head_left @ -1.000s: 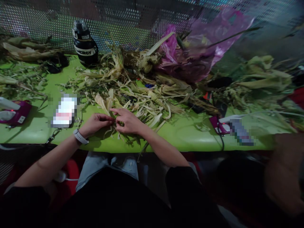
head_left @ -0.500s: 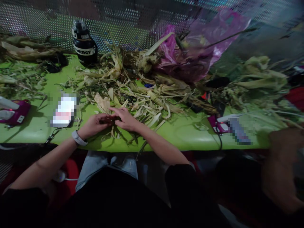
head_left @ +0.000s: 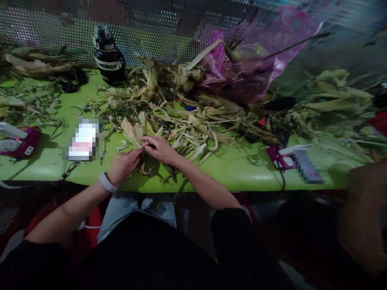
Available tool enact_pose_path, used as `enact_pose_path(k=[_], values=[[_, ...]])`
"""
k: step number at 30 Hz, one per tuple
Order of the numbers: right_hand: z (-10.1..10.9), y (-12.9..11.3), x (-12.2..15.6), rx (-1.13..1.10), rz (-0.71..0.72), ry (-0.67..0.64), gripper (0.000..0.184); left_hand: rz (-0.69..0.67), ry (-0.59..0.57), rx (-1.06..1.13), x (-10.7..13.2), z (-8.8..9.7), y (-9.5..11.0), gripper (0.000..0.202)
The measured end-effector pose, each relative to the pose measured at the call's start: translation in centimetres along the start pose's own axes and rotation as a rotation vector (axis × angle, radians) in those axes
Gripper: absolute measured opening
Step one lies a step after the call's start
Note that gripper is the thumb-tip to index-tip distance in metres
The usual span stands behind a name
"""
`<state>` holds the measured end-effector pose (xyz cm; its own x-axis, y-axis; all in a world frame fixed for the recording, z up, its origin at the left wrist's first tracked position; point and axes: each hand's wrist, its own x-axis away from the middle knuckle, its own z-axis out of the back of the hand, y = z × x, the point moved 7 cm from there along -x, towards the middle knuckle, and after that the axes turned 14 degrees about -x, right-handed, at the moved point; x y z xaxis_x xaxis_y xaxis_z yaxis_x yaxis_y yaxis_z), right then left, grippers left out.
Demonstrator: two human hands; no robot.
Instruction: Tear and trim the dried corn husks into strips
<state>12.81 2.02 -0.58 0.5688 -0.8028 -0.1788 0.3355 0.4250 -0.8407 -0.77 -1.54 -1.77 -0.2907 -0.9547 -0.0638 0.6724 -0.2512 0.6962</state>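
My left hand [head_left: 124,164], with a pale band on its wrist, is closed over the near part of the green table. Its fingertips meet those of my right hand [head_left: 159,150], whose fingers are bent with thumb and index close together. Whatever sits between the fingertips is too small and dark to make out. Just beyond the hands stands a dry, pale corn husk [head_left: 132,131]. Shredded husk strips [head_left: 193,135] lie in a loose heap behind and to the right of my right hand. Thin scraps lie on the table under both hands.
A phone [head_left: 84,139] lies left of my hands, and a dark bottle [head_left: 109,60] stands behind. Purple boxes [head_left: 26,145] sit at left and right. A pink plastic bag [head_left: 242,76] leans at the back. Another person's arm [head_left: 363,217] is at far right.
My left hand has moved slightly right and turned, its fingers now closed against my right hand's fingertips. A small pale scrap now shows on the table beyond my left hand.
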Motion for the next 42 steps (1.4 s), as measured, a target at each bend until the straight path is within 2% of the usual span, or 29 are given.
enact_pose_path(k=[3,5,10,13,17,22,33,42], values=[[0.2,0.1,-0.1,0.018,0.035,-0.007,0.032,-0.1,0.054,-0.343,0.1,0.1,0.6,0.024],[0.3,0.2,-0.2,0.031,0.055,-0.02,0.027,-0.167,0.064,-0.489,0.2,0.0,1.1,0.026],[-0.1,0.3,-0.2,0.034,0.088,-0.105,0.024,-0.309,0.135,-0.683,0.5,0.1,2.0,0.028],[-0.2,0.3,-0.3,0.06,0.06,-0.124,0.025,-0.371,0.174,-0.739,0.6,0.2,2.5,0.029],[-0.3,0.4,-0.5,0.083,0.011,-0.148,0.023,-0.394,0.162,-0.753,0.6,0.2,2.9,0.031],[0.2,0.4,-0.5,0.004,0.041,-0.126,0.013,-0.416,0.178,-0.681,0.8,0.6,2.9,0.031],[1.1,-0.6,0.3,0.008,0.094,-0.044,0.011,-0.278,0.064,-0.531,0.0,0.6,2.2,0.03],[2.1,-1.2,0.8,0.064,0.138,0.016,0.013,-0.269,0.056,-0.57,0.4,1.5,2.4,0.033]])
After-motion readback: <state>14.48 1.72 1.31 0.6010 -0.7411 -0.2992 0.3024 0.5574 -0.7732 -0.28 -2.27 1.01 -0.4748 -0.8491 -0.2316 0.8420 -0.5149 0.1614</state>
